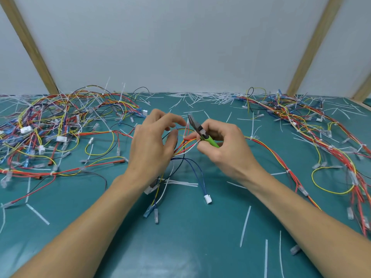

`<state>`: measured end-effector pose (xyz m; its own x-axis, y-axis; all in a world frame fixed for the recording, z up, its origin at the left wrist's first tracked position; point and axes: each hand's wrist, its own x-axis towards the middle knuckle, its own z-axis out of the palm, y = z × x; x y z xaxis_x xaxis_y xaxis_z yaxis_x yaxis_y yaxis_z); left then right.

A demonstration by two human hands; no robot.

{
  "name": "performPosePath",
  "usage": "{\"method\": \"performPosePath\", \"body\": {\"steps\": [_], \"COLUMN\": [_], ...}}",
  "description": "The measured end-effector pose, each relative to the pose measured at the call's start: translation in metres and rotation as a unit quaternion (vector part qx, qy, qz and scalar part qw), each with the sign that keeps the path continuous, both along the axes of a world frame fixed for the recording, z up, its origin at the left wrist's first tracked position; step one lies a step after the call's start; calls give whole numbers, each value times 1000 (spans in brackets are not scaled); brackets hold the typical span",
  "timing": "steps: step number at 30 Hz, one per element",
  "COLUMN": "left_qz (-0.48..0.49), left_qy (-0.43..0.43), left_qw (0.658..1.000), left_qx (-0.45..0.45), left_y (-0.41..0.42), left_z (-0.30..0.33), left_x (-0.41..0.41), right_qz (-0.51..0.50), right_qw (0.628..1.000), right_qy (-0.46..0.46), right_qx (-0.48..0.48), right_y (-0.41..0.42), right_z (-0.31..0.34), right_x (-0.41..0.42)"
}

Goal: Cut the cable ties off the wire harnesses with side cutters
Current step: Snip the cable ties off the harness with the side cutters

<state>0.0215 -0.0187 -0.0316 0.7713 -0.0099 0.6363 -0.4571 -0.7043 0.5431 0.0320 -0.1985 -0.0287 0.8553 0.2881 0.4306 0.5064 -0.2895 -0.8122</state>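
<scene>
Gripping the green-handled side cutters (200, 131) with curled fingers, the right hand (226, 145) points their tips up and away above the teal mat (190, 237). Just beside it, the left hand (154, 141) seems to pinch the wire harness (185, 146), fingers partly spread.

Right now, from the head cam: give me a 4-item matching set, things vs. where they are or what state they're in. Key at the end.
Things:
1. side cutters
2. left hand
3. white connector on blue wires
4. big tangled harness pile

Places/states:
A. lying on the green mat between the forearms
B. heaped at the left of the mat
C. green handles gripped in the right hand, tips pointing up and away
D. fingers curled round a red, yellow and white wire bundle

Pairs: 1-C, 2-D, 3-A, 4-B
</scene>
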Motion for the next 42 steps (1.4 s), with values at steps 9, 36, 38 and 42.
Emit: {"method": "performPosePath", "body": {"steps": [9,36,38,42], "left_qz": [-188,-4,-18,-24], "left_qy": [212,-8,15,50], "left_qw": [958,992,993,987], "left_qx": [38,123,120,148], "left_y": [9,14,16,15], "left_z": [3,5,4,2], "left_x": [3,5,6,8], "right_qz": [9,-121,-125,-115], "right_qw": [1000,987,984,984], "right_qy": [-8,-63,-59,-29], "right_qx": [6,-85,-108,-136], "right_y": [-1,-6,-8,-9], "right_z": [-2,-7,-7,-7], "right_x": [3,7,8,9]}}
